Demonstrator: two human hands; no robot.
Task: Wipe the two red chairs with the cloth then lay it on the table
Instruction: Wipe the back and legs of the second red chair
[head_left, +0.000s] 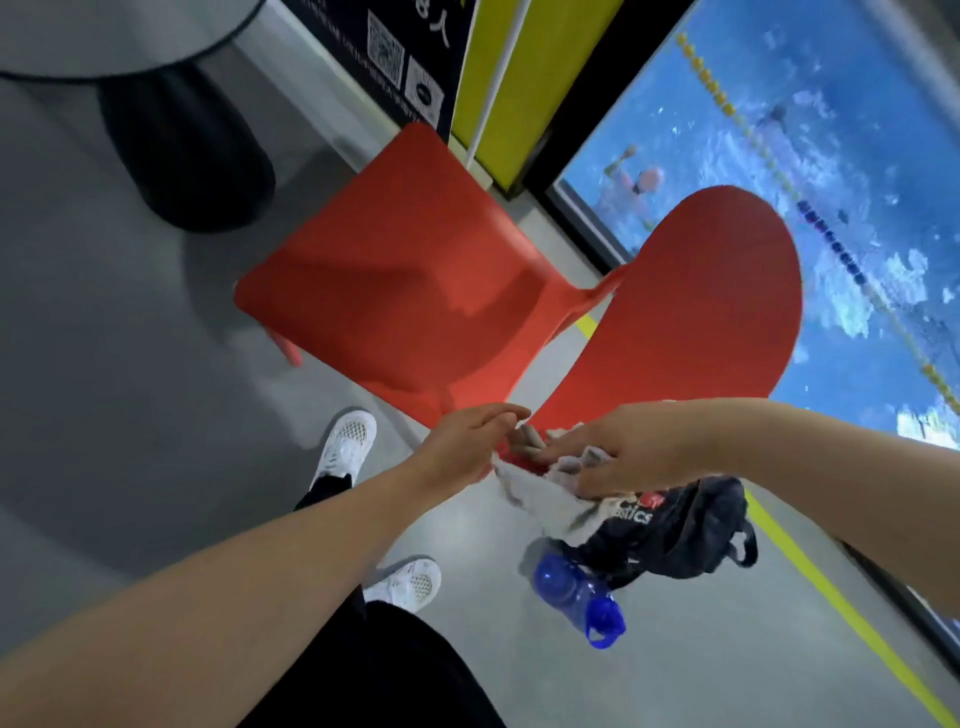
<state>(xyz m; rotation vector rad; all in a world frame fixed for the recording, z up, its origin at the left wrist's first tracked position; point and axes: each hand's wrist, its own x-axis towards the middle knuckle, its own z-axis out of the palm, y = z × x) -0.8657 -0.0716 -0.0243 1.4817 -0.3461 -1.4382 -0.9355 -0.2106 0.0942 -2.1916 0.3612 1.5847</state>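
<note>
I'm holding the cloth (535, 493) in both hands at the near corner of the red chair (395, 275). My left hand (467, 441) is pinching one edge in a narrow grip. My right hand (628, 452) is curling its grip round the bunched part, and the loose remainder is hanging between and below them. I judge I'm still in the wiping step on this chair, probably gathering the cloth into a pad. Only one red chair is showing, so I can't tell how the other stands.

Next I'm expecting to need the cloth flattened under one palm and swept across the seat and up the backrest (691, 312). The round grey worktop (104, 36) is waiting well apart, beyond the chair.

The cloth is looking pale grey, thin, limp and creased. It is touching the chair's corner and hanging just above a black bag (675, 525) and a blue bottle (576, 592).
</note>
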